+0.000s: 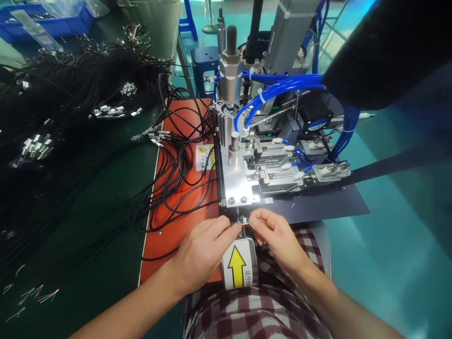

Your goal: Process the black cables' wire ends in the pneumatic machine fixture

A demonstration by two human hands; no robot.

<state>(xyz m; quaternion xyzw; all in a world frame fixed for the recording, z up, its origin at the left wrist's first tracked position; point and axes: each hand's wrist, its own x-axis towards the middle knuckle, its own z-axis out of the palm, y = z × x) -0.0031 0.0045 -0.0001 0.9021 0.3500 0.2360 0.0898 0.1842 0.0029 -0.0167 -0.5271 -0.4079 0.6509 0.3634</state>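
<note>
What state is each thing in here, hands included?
Left hand, pinching the coloured wires
Right hand, pinching the coloured wires
Coloured wires, spanning the gap between the hands
Black cables, loosely looped on the red board
Blue tubes, bundled with white ties
Blue bin, open-topped, things inside

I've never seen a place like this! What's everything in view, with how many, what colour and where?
Blue bin: one, blue, upper left
Table: one, dark, left
Black cables: too many to count, heaped left, looped over the panel
Metal ends: many, silver, among the cables
Panel: one, orange-red, left of the machine
Stool: at least one, blue, behind
Machine: one, mostly silver, centre
Tubes: several, blue, over the machine
Arrow sign: one, white and yellow, below centre
Floor: teal, right
Fine wires: a few, coloured, between the hands
Checked clothing: maroon and white, bottom
Left hand: one, bare, left of the wires
Right hand: one, bare, right of them
</note>
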